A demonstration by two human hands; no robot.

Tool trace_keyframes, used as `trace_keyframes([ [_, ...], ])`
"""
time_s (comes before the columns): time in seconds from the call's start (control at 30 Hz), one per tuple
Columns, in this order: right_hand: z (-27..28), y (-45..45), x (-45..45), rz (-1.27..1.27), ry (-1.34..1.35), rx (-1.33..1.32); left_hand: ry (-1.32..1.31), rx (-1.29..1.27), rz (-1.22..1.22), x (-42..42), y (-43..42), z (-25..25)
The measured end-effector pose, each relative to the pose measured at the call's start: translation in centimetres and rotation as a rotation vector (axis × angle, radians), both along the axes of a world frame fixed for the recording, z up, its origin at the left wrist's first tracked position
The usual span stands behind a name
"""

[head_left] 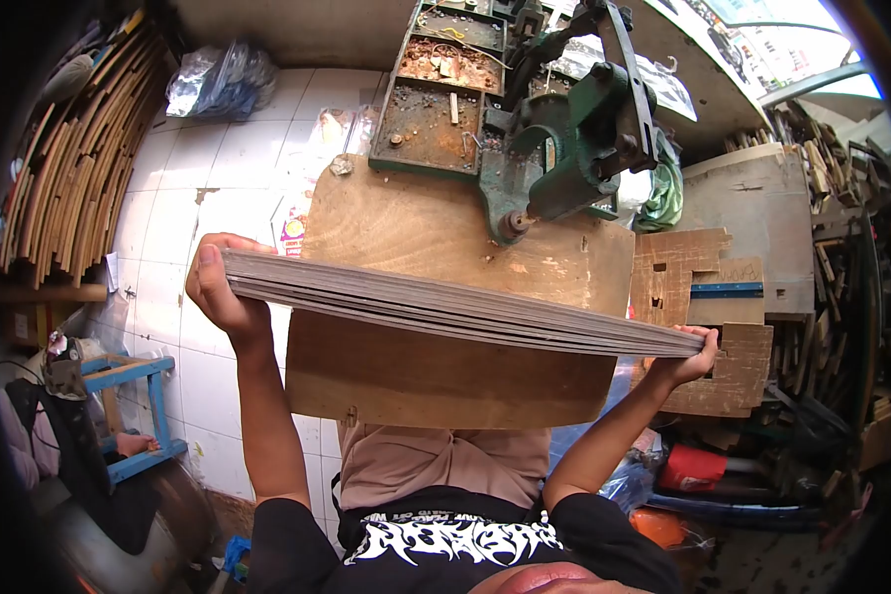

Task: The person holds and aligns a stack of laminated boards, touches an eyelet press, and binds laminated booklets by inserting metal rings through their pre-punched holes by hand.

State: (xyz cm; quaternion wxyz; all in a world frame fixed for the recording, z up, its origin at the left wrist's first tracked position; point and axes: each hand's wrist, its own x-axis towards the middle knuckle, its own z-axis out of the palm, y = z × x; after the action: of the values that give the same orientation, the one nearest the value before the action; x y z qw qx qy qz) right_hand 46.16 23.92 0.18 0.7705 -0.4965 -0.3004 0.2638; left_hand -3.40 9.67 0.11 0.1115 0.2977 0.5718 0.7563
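Observation:
Over the wooden work board (406, 381) I hold a stack of thin grey sheets (445, 304), edges facing me, slanting down from left to right. My left hand (230, 292) is closed around the left end, its thumb up at the corner. At the other end, my right hand (688, 361) grips the stack, fingers wrapped over the edge. Narrow gaps show between some sheets. Beyond the stack stands a green hand press (574, 148), apart from the sheets.
A compartment tray (431, 124) with small parts sits behind the board. Cut brown panels (678, 267) lie at right. Many thin boards (79, 168) lean at far left, above a blue stool frame (158, 406). Near it, part of another person (134, 443) shows.

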Motion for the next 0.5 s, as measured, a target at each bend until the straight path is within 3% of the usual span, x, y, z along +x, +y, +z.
trace_keyframes([
  [0.5,0.6,-0.2,-0.9,-0.034,-0.008,-0.026,-0.003,-0.001,-0.004,0.0,-0.1,0.1],
])
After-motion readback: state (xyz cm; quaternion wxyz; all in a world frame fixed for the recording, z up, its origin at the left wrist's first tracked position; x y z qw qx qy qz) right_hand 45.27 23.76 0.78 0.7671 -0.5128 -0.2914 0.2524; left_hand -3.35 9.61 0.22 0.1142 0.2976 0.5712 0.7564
